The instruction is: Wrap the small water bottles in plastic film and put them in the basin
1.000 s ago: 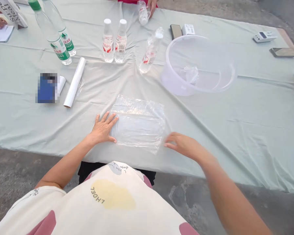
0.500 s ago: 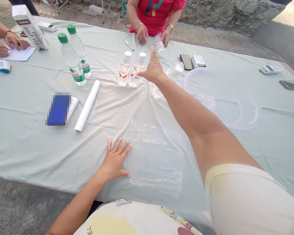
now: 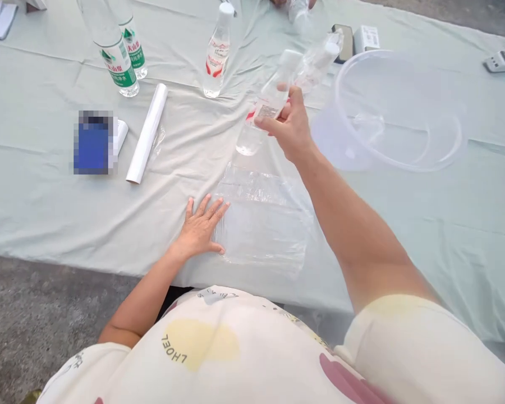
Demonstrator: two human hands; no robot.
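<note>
My right hand (image 3: pixel 292 126) grips a small clear water bottle (image 3: pixel 247 140) with a white cap and a red-and-white label, held tilted above the table. A sheet of clear plastic film (image 3: pixel 265 224) lies flat in front of me, slightly wrinkled. On its left edge rests my left hand (image 3: pixel 200 230), flat with the fingers spread. A matching small bottle (image 3: pixel 216 62) stands upright farther back. Behind the held bottle lies another white-capped bottle (image 3: pixel 320 62) with clear plastic around it.
A white roll (image 3: pixel 148 134) and a blurred blue item (image 3: pixel 93 143) lie left. Two larger green-labelled bottles (image 3: pixel 122 73) stand behind them. To the right sits a translucent round basin (image 3: pixel 340 118). A phone (image 3: pixel 343 45) and white boxes lie beyond, near another person's hands.
My right hand has closed on one of the two standing small bottles, lifted it and drawn it back toward me. My left hand stays on the film. The view has tilted downward.
</note>
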